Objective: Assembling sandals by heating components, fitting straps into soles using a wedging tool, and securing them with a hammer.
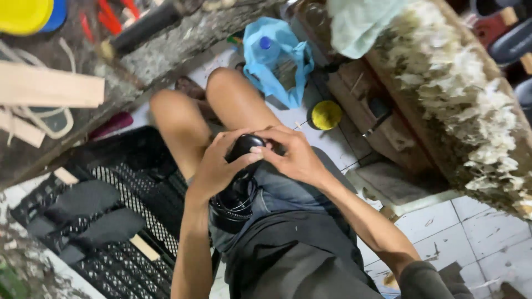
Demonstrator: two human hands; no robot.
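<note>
Both hands close their grip on one black shoe (239, 182) resting on the person's lap, just below the middle of the view. Left hand (217, 169) wraps the shoe's upper part from nine o'clock, thumb laid over its rounded end; right hand (293, 155) comes in from three o'clock, fingertips (256, 149) pinching that same glossy end. Beneath the hands the shoe's sole edge shows pale stitched lines against denim shorts (288, 194).

At eight o'clock a black plastic crate (138, 182) sits on the tiled floor (443, 232), carrying dark sole-shaped cutouts (83, 199). A blue plastic bag (277, 58) lies at twelve o'clock beyond the knees, with a round yellow thing (326, 114) near it at one o'clock. Pale wooden strips (50, 86) lie at ten o'clock.
</note>
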